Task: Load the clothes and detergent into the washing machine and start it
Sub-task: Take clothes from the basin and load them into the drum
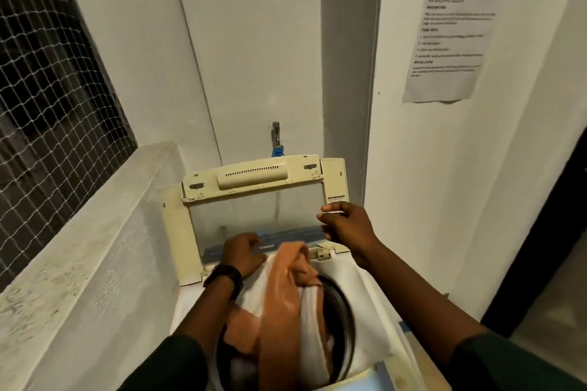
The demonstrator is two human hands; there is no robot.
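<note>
The top-loading washing machine stands below me with its folding lid raised upright at the back. A bundle of clothes, a peach cloth with a white cloth, hangs over the dark drum opening, partly inside it. My left hand, a black watch on its wrist, grips the top of the peach cloth near the lid's lower edge. My right hand is raised at the lid's right edge, its thumb and curled fingers pinching that edge. No detergent is in view.
A rough concrete ledge runs along the left under a netted window. A metal tap with a blue hose fitting sits on the wall behind the machine. A printed notice hangs on the right wall, beside a dark doorway.
</note>
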